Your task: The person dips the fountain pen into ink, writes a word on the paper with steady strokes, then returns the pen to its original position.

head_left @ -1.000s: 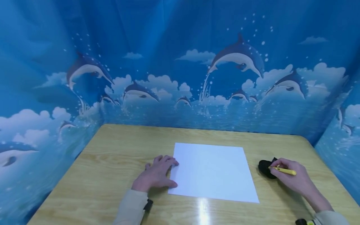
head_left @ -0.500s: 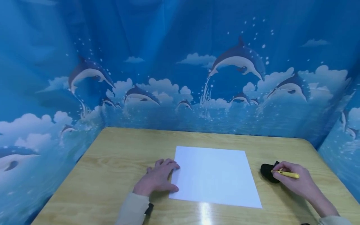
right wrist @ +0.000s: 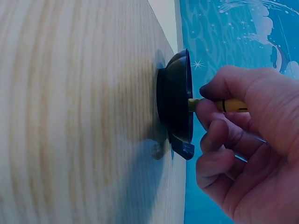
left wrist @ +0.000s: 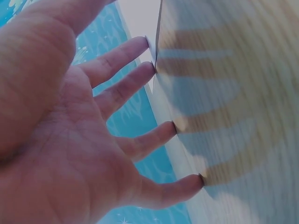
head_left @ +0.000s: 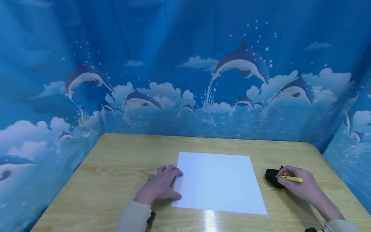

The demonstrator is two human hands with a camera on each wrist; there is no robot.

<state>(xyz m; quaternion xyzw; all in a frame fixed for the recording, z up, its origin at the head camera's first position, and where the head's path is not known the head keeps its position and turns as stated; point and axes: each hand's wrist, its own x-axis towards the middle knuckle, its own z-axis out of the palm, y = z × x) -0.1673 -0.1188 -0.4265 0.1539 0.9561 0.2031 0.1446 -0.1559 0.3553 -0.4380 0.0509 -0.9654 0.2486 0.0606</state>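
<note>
1. One blue curtain [head_left: 179,42] hangs behind the table and along its left and right sides, printed with white clouds and at least ten dolphins.
2. One wood-grain table [head_left: 116,167] with rounded far corners spreads below it, a single bright streak of light on its near part.
3. One plain white sheet of paper [head_left: 217,183] lies flat on the table, slightly right of the middle.
4. Two hands are in view. The left hand [head_left: 159,186] rests at the paper's left edge with its fingers spread: the thumb is over the near part of that edge and the forefinger farther along it, while the ring and little fingers touch the wood.
5. The right hand [head_left: 299,183] is right of the paper, well apart from it. Thumb and forefinger pinch a pen; the other three fingers curl inward.
6. Two pale sleeves, the left one [head_left: 134,216] and the right one [head_left: 340,225], enter from the near side.
7. One black dish [head_left: 271,176], shallow with a small tab, sits on the table between paper and right hand.
8. One yellow pen [head_left: 295,179] points left, its tip at the dish's opening; whether it touches the inside I cannot tell.
</note>
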